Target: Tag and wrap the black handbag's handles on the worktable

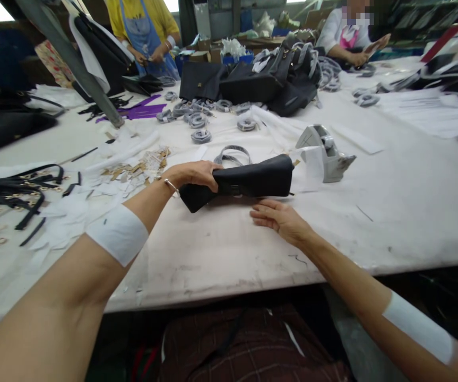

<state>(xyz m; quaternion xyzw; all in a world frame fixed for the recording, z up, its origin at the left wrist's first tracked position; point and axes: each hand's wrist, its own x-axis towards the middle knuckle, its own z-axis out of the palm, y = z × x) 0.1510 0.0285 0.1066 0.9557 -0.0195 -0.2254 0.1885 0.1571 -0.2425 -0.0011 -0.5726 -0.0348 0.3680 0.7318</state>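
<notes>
A black handbag [255, 178] lies on its side on the white-covered table, its grey wrapped handle [233, 151] arching up behind it. My left hand [197, 174] grips the bag's left end from above, the thumb over the near face. Just below the bag's near edge is my right hand [278, 218], its fingers stretched out toward the left. It holds nothing, and whether its fingertips touch the bag I cannot tell. Right of the bag stands a grey tape dispenser [324, 151].
Black bags [252, 82] are heaped at the back, with several grey wrapped coils [199, 121] before them. Black straps [33, 183] and paper scraps [137, 167] cover the left side. A metal post [89, 79] rises at left. Two co-workers [145, 40] are across the table.
</notes>
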